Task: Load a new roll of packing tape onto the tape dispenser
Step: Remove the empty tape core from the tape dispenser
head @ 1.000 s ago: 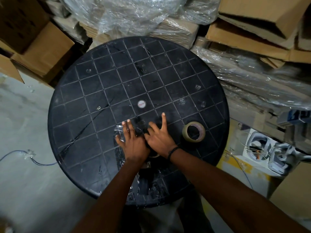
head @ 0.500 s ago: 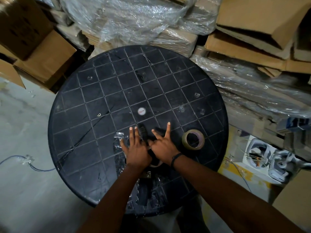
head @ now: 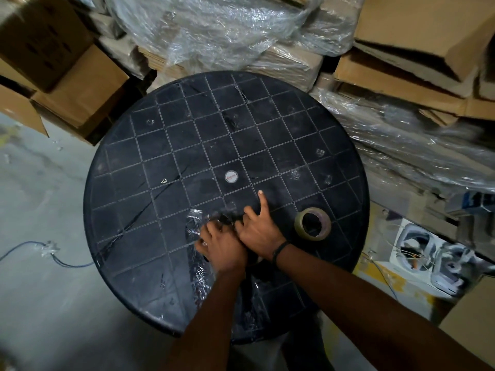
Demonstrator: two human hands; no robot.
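Both hands press down together near the counter's near edge, over a dark tape dispenser [head: 227, 219] that is mostly hidden beneath them. The left hand [head: 223, 247] has its fingers curled on it; whether they clamp it I cannot tell. The right hand [head: 258, 231] lies flat, index finger stretched toward the centre. The tape roll [head: 312, 223] lies flat just right of the right hand, untouched, toward the round black counter's [head: 160, 145] right edge.

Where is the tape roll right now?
In the head view, the tape roll lies flat on the round black table, just right of the right hand, untouched.
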